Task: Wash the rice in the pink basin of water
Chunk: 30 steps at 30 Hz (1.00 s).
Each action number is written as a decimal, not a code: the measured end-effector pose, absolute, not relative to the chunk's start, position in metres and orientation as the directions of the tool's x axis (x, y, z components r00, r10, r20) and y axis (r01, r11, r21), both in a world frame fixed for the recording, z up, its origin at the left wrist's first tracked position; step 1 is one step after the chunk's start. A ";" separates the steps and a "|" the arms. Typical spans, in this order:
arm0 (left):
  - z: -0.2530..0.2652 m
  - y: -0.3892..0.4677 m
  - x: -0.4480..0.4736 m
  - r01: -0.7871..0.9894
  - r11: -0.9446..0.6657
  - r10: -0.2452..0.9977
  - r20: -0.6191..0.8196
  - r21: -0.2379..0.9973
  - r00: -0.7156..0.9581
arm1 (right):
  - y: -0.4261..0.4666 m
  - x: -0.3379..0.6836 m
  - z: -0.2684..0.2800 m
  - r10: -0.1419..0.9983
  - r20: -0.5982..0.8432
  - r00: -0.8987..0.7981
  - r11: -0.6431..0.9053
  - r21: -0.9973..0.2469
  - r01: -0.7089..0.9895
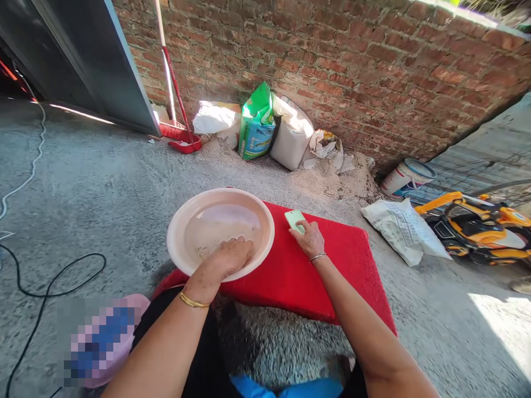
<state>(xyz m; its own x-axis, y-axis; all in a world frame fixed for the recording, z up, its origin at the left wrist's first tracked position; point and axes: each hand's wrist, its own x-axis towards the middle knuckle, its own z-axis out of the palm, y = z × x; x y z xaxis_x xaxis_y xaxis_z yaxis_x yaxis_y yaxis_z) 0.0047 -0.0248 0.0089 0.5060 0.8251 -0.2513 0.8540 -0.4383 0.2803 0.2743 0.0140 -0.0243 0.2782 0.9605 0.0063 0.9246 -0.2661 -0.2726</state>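
Note:
A pale pink basin point(176, 237) holds shallow, slightly cloudy water with small bits in it. My left hand point(232, 258), with a gold bracelet at the wrist, dips palm down into the water by the near right side. Its fingertips are bent down and hidden, so whether they hold anything does not show. To the right, my right hand point(309, 237) grips the near edge of a pale green flat rectangular thing point(293, 219), shaped like a phone or its case. Beneath both is a low surface with a red cover point(332, 260); the basin stands on its left part.
A pink tub point(139, 304) stands at lower left, near a black cable point(52, 284). Along the brick wall point(332, 61) are a red dustpan point(186, 145), a green bag point(257, 124) and a grey sack point(292, 138). A white sack point(400, 226) and yellow toy digger point(477, 226) lie right.

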 end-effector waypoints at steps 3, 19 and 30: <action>0.011 -0.025 0.005 0.856 -0.443 0.821 -0.263 0.267 0.507 | 0.041 0.232 -0.025 0.985 0.023 0.173 -0.160 -0.267 0.950; 0.004 -0.019 0.000 0.858 -0.429 0.811 -0.299 0.283 0.503 | 0.057 0.305 -0.023 0.930 -0.048 0.365 -0.367 -0.183 0.912; 0.023 -0.018 0.005 0.861 -0.446 0.792 -0.341 0.242 0.506 | -0.044 0.484 -0.025 0.628 0.021 0.778 -0.755 -0.224 0.616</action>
<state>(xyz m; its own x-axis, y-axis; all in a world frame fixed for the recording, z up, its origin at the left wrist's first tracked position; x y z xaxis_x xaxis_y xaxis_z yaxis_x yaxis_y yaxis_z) 0.0053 -0.0181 0.0229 0.5062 0.7923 -0.3407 0.8615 -0.4463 0.2422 0.4840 -0.0443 -0.0252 0.7779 0.6280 0.0208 0.6158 -0.7553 -0.2243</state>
